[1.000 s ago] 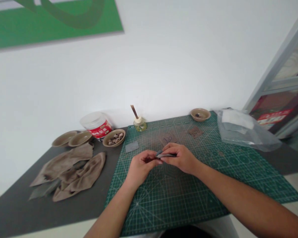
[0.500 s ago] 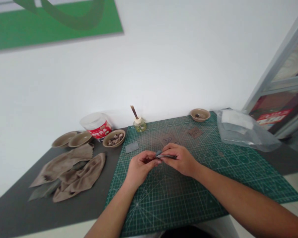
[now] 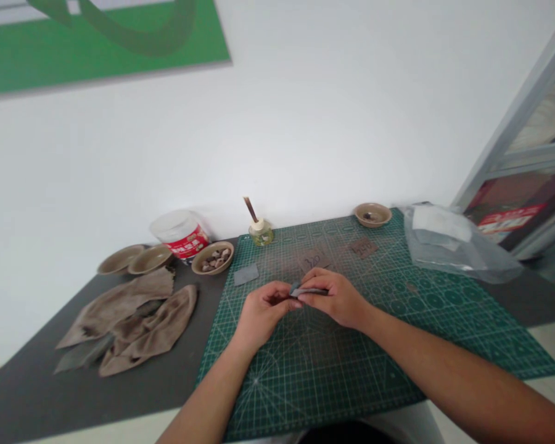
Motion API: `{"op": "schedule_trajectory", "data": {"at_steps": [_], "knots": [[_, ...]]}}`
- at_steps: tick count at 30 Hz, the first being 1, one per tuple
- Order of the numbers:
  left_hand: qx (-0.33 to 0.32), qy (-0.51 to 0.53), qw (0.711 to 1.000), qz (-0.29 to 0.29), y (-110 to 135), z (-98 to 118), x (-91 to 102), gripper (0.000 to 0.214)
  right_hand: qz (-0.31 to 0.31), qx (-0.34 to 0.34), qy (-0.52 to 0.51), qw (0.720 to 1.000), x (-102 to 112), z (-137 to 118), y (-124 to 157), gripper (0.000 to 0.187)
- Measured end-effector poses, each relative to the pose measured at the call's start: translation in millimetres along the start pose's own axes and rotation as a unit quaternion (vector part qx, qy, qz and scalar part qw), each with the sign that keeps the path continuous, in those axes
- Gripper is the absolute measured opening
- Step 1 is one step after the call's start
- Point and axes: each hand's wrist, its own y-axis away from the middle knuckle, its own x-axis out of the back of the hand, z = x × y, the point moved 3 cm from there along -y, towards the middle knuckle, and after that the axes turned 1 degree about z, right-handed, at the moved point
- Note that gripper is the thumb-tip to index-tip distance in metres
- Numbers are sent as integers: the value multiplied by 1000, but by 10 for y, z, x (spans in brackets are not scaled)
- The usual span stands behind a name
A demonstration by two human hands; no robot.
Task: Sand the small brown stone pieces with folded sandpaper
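Over the green cutting mat (image 3: 277,382), my two hands meet at their fingertips. My left hand (image 3: 260,312) is closed in a pinch on a small blue-grey piece (image 3: 295,287), mostly covered by fingers; its exact kind is unclear. Between the thumb and fingers of my right hand (image 3: 337,300) is a thin folded grey sheet (image 3: 311,291), which looks like sandpaper and touches the small piece. Just beyond the hands lies a brown sheet marked 320 (image 3: 312,260). Another marked brown sheet (image 3: 363,247) is farther right, and a plain grey sheet (image 3: 246,274) lies left.
A bowl of small stones (image 3: 213,258), a lidded plastic tub (image 3: 180,234) and brown cloths (image 3: 143,333) are at left. Against the wall stand a small bottle with a brush (image 3: 261,233) and another bowl (image 3: 372,215). A clear plastic bag (image 3: 462,246) lies right.
Both hands stay in nearly the same place, still pinching the small piece and the folded sheet. Only a very slight shift of the fingers shows.
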Motion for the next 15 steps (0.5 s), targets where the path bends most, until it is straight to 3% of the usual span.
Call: {"op": "schedule_trajectory", "data": {"at_steps": [4, 11, 15], "knots": [[7, 1, 1000, 5, -7, -12, 3, 16, 0, 1, 6, 1000, 0, 6, -8, 13], [22, 13, 1000, 8, 8, 8, -3, 10, 14, 73, 81, 994, -4, -41, 0, 18], [17, 17, 1000, 16, 5, 15, 1, 14, 6, 56, 55, 997, 7, -37, -2, 19]]}}
